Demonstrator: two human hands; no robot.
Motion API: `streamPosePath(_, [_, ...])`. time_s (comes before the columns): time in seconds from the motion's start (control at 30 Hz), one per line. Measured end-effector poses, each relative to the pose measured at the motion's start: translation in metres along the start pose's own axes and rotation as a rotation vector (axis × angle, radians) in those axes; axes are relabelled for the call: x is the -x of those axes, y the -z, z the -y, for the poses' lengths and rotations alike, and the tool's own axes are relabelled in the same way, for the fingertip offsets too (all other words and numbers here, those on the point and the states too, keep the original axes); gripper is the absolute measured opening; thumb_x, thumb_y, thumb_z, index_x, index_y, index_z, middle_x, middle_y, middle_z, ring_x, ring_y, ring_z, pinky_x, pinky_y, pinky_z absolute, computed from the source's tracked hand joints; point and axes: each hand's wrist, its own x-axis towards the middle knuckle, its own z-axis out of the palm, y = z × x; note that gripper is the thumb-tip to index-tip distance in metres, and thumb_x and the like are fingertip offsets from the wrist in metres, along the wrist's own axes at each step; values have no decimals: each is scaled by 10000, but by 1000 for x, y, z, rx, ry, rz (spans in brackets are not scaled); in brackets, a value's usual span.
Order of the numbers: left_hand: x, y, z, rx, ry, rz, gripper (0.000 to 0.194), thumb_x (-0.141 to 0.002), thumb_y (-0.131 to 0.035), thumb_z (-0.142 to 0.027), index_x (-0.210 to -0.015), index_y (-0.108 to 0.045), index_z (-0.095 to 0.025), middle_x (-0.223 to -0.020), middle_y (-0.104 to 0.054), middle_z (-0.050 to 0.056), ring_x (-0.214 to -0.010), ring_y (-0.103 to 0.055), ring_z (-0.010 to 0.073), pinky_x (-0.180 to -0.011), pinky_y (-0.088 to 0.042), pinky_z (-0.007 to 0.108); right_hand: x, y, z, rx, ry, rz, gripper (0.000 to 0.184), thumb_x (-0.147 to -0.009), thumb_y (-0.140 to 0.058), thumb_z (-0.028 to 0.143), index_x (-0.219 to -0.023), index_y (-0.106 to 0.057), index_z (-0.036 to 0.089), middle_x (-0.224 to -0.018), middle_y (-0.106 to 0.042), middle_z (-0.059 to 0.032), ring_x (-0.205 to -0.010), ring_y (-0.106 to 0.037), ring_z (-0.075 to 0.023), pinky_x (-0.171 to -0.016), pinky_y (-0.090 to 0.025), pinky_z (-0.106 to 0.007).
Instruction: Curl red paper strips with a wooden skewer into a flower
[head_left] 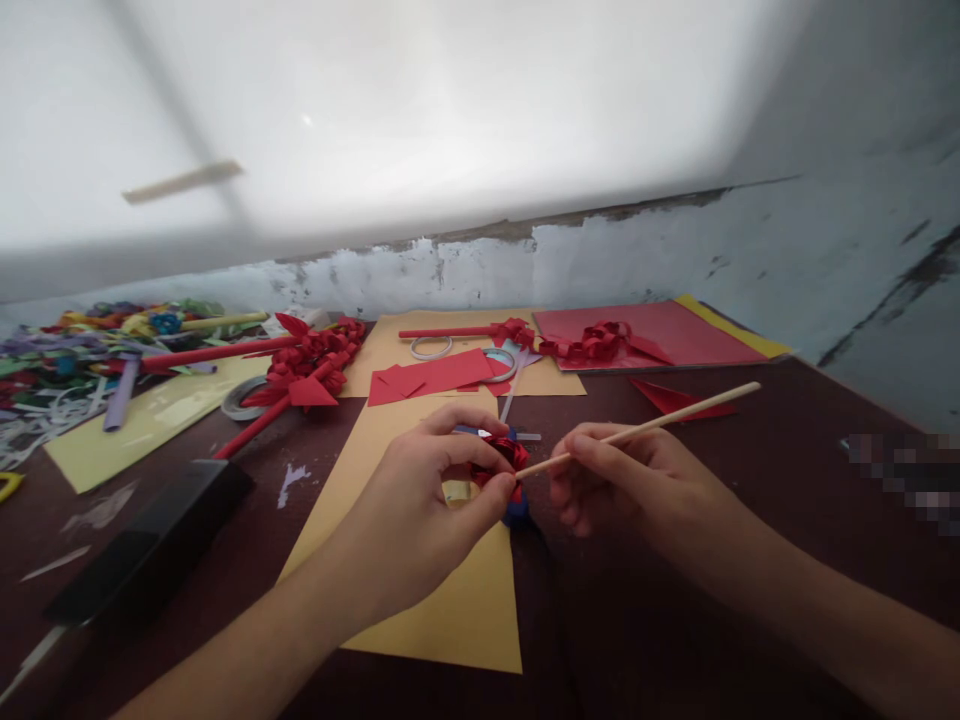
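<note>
Near the middle of the table, my left hand (427,490) pinches a curled red paper piece (510,452) between thumb and fingers. My right hand (630,475) grips a thin wooden stick (686,411) like a pencil, its lower tip touching the red paper by my left thumb. A dark blue object (516,508) shows partly beneath the red paper, and its kind is hidden by my fingers. Under my left hand lies a long sheet of tan paper (442,620).
Red paper flowers on stems (315,375) lie left, beside a roll of tape (244,398). Behind are red paper pieces (442,375) and a red folder (675,335). A black box-like device (150,540) sits front left. Colourful paper strips (45,365) heap at far left.
</note>
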Motion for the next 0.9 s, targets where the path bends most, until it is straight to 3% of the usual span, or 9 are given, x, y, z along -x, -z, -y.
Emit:
streamPosePath(0.1, [-1, -1, 0, -49, -30, -26, 167, -917, -677, -121, -822, -797, -188, -1121, -697, 94, -1140, -708, 244, -843, -650, 299, -1, -2, 2, 25, -14, -24, 403, -966, -718, 507, -781, -761, 151, -687, -715, -43, -566, -656, -128, -556, -553, -236])
streamPosePath(0.4, [0, 0, 0, -85, -39, -37, 152, -916, -685, -125, -847, -796, -203, -1147, -699, 75, -1140, -708, 233, -836, -632, 292, 3, 0, 2, 26, 14, -28, 324, -955, -747, 466, -837, -794, 168, -738, -736, -38, -600, -673, -122, -582, -566, -223])
streamPosePath(0.63, [1, 1, 0, -96, -71, -1, 194, -966, -644, -179, -845, -792, -209, -1126, -707, 66, -1121, -693, 211, -964, -581, 350, 1, -3, 3, 18, 1, -52, 455, -980, -691, 527, -717, -757, 162, -611, -691, -35, -508, -621, -115, -496, -504, -219])
streamPosePath(0.9, [0, -1, -1, -48, -35, -27, 138, -906, -686, -130, -832, -778, -202, -1124, -697, 60, -1128, -696, 215, -844, -603, 271, 0, 3, -1, -21, 27, 10, 298, -981, -725, 427, -851, -811, 174, -748, -733, -39, -612, -666, -119, -588, -546, -223])
